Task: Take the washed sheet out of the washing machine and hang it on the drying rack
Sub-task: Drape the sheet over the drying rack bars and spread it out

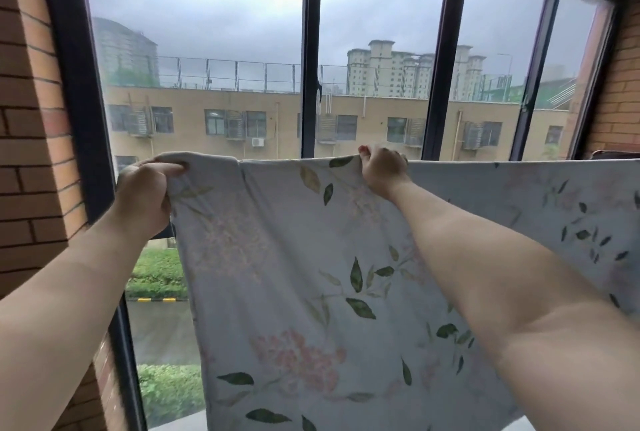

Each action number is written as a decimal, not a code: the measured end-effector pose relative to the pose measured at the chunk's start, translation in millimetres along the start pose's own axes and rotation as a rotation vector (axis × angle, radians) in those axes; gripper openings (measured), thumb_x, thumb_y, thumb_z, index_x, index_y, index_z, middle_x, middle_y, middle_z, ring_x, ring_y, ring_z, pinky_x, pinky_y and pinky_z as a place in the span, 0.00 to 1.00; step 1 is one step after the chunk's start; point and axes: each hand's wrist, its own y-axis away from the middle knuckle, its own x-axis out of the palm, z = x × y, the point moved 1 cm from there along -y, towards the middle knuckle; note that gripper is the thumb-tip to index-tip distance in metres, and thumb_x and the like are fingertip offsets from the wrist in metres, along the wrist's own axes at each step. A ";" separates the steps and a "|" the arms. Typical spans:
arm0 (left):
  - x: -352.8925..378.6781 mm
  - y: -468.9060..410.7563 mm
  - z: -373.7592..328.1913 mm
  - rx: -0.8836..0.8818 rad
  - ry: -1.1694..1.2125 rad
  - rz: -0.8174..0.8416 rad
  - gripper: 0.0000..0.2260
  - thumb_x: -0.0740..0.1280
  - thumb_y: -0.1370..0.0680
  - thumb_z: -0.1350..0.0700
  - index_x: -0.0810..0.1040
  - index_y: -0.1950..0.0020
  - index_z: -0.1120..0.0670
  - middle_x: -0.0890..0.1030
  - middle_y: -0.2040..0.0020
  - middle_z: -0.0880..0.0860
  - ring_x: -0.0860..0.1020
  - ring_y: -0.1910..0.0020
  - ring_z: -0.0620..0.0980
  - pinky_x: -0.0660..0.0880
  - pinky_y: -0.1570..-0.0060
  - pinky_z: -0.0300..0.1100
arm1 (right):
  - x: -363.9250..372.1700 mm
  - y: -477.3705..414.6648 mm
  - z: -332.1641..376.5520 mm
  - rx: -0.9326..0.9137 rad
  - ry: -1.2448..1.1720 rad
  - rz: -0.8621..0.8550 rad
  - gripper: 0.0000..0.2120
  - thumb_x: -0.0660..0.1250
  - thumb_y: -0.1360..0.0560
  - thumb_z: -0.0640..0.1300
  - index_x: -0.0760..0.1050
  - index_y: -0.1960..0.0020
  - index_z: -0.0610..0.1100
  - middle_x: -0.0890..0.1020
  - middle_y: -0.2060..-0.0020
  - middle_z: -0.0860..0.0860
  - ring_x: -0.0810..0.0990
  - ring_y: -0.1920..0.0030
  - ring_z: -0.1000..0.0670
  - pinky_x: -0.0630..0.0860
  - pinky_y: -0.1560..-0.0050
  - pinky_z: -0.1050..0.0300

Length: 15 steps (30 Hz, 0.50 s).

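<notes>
You are spreading the pale blue cotton sheet printed with pink blossoms and green leaves (311,257) along what looks like a rail hidden under its top fold, in front of the dark-framed window (311,49); the rail itself is not showing, so judge its line by the straight ridge of cloth. The sheet is hanging down across the lower half of the window, its left edge falling free and its right part running out of view. Your left hand (145,195) is pinching the sheet's upper left corner, fingers (169,169) closed tight on the hem, while your right hand (381,167) is gripping the top ridge near the window's middle post, fingers curled shut over the fold. To do this well, you should be drawing the left corner outward toward the window's left frame so the bunched cloth there flattens, keeping both hands level with the ridge. Watch that the damp weight is balancing on both sides of the fold, or it is likely to slide off.
</notes>
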 end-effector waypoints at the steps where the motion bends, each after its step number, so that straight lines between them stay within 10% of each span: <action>1: 0.1 0.9 0.7 0.001 0.009 -0.002 0.11 0.66 0.30 0.66 0.85 0.52 0.59 0.83 0.53 0.60 0.82 0.54 0.57 0.77 0.49 0.48 | 0.5 1.2 0.1 -0.006 -0.009 0.001 0.19 0.50 0.15 0.50 0.75 0.37 0.41 0.81 0.43 0.39 0.77 0.42 0.37 0.68 0.40 0.47; 4: -1.3 1.5 1.2 -0.013 0.012 0.009 0.14 0.65 0.31 0.64 0.85 0.48 0.59 0.84 0.49 0.61 0.82 0.50 0.59 0.78 0.46 0.49 | -0.9 4.6 -0.4 -0.012 -0.038 0.023 0.19 0.50 0.15 0.50 0.75 0.40 0.40 0.82 0.45 0.39 0.78 0.44 0.37 0.70 0.43 0.48; 11: 4.2 13.2 0.9 -0.037 0.044 -0.032 0.19 0.62 0.24 0.65 0.84 0.71 0.52 0.82 0.70 0.48 0.81 0.62 0.46 0.77 0.66 0.35 | -7.5 5.5 16.2 0.151 -0.290 0.064 0.19 0.53 0.16 0.51 0.77 0.38 0.42 0.82 0.43 0.42 0.78 0.42 0.39 0.73 0.37 0.45; 15: 11.7 19.7 0.2 -0.073 0.073 -0.050 0.09 0.63 0.22 0.63 0.78 0.60 0.54 0.80 0.61 0.52 0.81 0.61 0.44 0.75 0.71 0.33 | -11.0 1.4 25.6 0.202 -0.356 0.092 0.19 0.52 0.17 0.50 0.77 0.40 0.42 0.82 0.44 0.42 0.79 0.44 0.40 0.74 0.38 0.42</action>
